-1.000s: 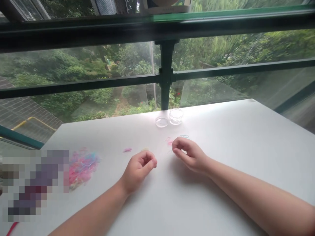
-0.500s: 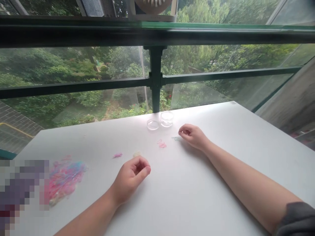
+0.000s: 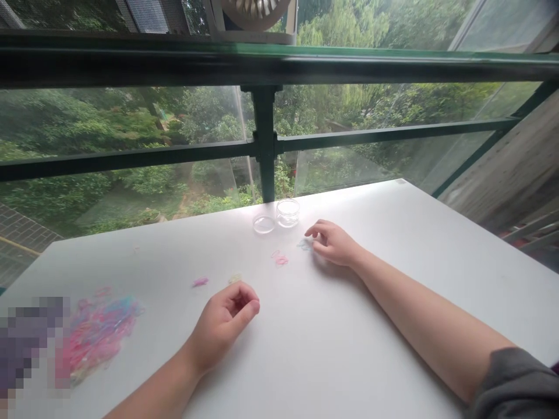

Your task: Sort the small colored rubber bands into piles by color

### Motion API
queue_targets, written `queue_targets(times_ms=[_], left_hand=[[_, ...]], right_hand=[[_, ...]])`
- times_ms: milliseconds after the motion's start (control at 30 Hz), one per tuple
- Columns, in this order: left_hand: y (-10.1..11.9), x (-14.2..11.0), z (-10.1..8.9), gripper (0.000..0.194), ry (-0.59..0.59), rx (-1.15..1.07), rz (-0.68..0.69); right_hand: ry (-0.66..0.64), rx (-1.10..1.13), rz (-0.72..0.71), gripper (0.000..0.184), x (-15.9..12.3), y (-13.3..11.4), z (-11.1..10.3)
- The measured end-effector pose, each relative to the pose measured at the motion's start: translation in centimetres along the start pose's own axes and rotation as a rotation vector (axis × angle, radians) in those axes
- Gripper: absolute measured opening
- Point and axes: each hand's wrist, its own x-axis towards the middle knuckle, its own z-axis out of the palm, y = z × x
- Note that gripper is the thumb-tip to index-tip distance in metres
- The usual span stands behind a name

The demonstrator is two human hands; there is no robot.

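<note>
My right hand (image 3: 334, 243) is over the far middle of the white table (image 3: 340, 355), thumb and fingers apart. Just by its fingertips lies a little group of pale blue-green rubber bands (image 3: 303, 245). My left hand (image 3: 227, 326) rests nearer to me with its fingers curled to the thumb; whether anything is inside cannot be seen. Behind it is a pale yellow bunch of bands (image 3: 234, 279), partly covered by the hand. Pink bands (image 3: 280, 259) lie between the two hands, and a small purple bunch (image 3: 200, 282) sits farther left.
A large mixed pile of pink, blue and pale bands (image 3: 102, 331) spreads at the left. Near the back edge stand a clear round jar (image 3: 287, 215) and a shallow clear lid (image 3: 264, 225). A green railing (image 3: 264, 139) runs behind the table. Something pixelated covers the lower left corner.
My right hand's fingers, pinched together before, have spread apart above the blue-green bands. My left hand keeps its curled pose. The whole view has shifted slightly.
</note>
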Motion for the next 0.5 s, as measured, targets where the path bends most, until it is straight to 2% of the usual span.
queue_targets(times_ms=[167,333,500], left_hand=[[0.02,-0.07,0.10,0.019,0.002,-0.006,0.009],[0.14,0.01,0.22,0.019,0.005,-0.013,0.015],[0.39,0.05,0.29,0.017,0.006,-0.016,0.017]], right_hand=[[-0.055,-0.063,-0.058,0.018,0.01,-0.39,0.15],[-0.029,-0.055,-0.065,0.008,0.07,-0.06,0.72],[0.001,-0.108,-0.128,0.007,0.14,0.08,0.67]])
